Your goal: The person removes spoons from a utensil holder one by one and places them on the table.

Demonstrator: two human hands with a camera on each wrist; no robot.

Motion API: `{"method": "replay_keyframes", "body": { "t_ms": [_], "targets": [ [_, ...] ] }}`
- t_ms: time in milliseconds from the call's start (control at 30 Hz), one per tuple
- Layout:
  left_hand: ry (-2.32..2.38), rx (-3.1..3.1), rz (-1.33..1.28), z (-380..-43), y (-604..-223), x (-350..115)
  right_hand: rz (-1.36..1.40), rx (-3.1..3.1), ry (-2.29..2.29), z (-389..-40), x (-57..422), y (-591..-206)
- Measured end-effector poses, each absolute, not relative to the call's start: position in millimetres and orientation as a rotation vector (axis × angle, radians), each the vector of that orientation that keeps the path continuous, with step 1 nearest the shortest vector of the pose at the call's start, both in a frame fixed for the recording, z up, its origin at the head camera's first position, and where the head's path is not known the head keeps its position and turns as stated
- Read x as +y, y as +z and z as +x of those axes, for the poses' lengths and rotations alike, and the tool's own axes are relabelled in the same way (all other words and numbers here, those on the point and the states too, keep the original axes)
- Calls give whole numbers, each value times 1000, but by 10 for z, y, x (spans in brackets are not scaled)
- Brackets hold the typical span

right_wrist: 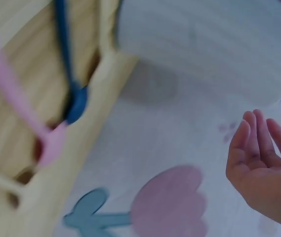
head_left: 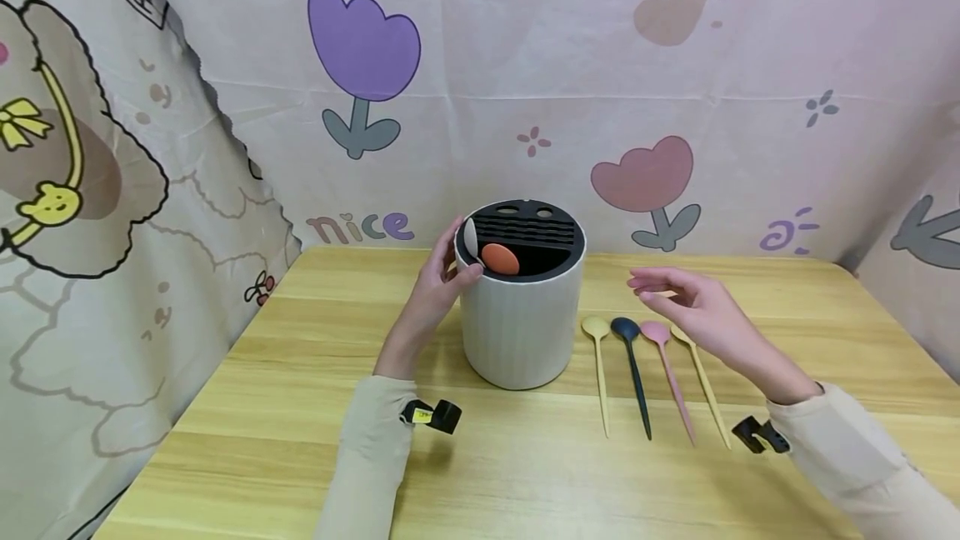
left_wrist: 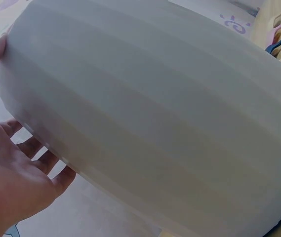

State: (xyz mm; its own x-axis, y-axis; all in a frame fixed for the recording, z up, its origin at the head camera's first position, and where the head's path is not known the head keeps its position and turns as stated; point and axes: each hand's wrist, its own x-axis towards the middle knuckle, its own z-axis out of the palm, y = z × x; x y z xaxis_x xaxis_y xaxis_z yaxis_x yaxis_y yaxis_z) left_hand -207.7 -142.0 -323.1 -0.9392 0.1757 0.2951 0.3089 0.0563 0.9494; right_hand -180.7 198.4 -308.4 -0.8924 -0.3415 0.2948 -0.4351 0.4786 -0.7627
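While the left hand (head_left: 433, 286) grasps the utensil holder (head_left: 521, 332), likely steadying it, the right hand (head_left: 697, 305) hovers empty. Spoons (head_left: 625, 328) lie nearby.

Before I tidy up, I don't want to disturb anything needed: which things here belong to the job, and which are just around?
Apparently part of the job:
white container, held by the left hand
orange piece and white piece in it, likely spoons
pale-yellow spoon, dark blue spoon, pink spoon, second pale-yellow spoon, near the right hand

Just around:
printed cloth
black wrist devices
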Motion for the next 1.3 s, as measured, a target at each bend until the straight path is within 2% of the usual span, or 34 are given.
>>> {"method": "replay_keyframes", "body": {
  "t_ms": [333, 733, 1300],
  "targets": [
    [-2049, -2191, -520, -2092, -3237, -1418, 746, -2619, 1507, -1621, 1656, -2741],
    [-2051, -2216, -493, -2081, -3240, -1431, 781, -2602, 1629, -1706, 1339, -2406],
    [-2037, -2208, -523, -2087, -3234, -1425, 678, -2571, 1864, -1878, 934, -2322]
  ]
}}
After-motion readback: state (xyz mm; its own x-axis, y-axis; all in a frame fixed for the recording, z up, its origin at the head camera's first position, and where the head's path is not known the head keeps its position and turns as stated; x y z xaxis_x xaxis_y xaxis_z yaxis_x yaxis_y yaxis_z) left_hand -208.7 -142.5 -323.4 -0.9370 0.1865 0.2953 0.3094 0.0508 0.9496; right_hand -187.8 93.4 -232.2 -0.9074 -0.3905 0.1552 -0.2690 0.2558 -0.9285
